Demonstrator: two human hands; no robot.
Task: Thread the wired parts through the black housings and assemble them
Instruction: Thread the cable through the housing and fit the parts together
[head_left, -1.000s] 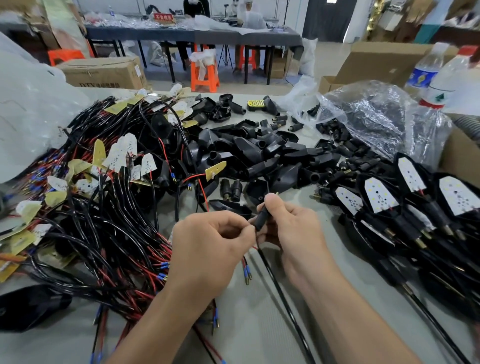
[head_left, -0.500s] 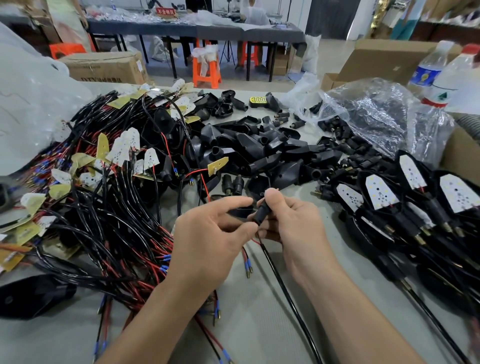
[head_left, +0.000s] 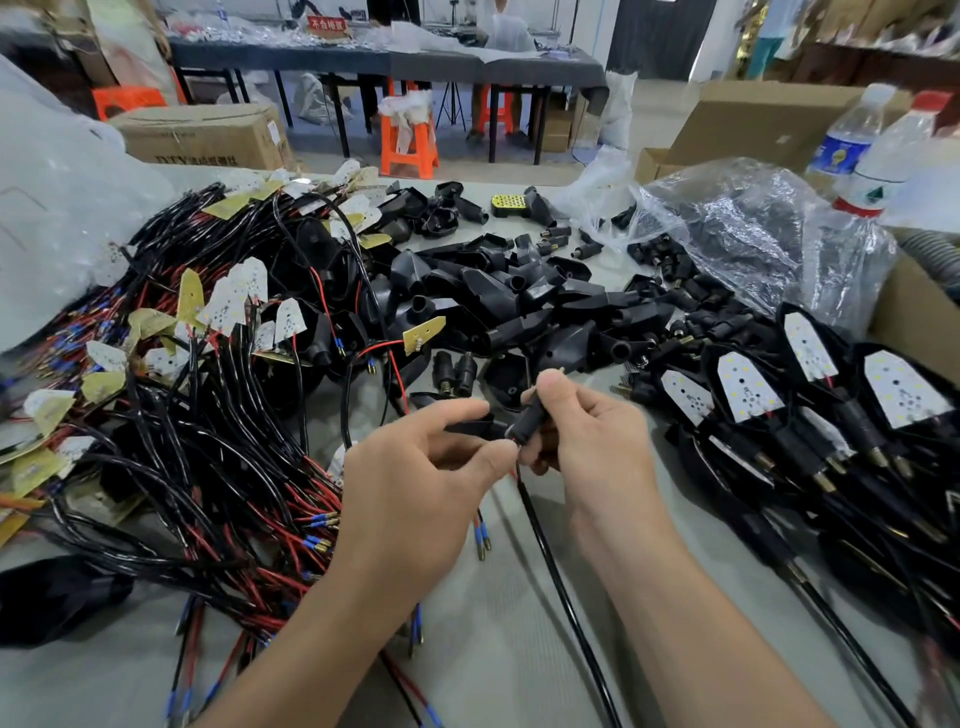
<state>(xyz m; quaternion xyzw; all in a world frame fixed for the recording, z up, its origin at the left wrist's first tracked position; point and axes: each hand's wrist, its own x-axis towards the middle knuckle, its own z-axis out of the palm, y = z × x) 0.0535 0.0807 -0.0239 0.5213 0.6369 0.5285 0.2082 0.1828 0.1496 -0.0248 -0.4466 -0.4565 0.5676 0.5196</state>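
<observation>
Pinching black sleeve (head_left: 531, 420) in right hand (head_left: 589, 447); cable (head_left: 550, 558) hanging below grip.

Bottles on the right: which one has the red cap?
The right-hand bottle, the one with a white label and a red band under it. The left bottle beside it has a blue label and a pale cap.

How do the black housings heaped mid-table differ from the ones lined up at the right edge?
The heaped housings look empty, with no board or wire showing; the right-hand housings each carry a white dotted board. The heaped housings lie jumbled at all angles; the right-hand housings lie side by side, boards up, black stems pointing toward the person. Both are black with the same pointed shape.
</observation>
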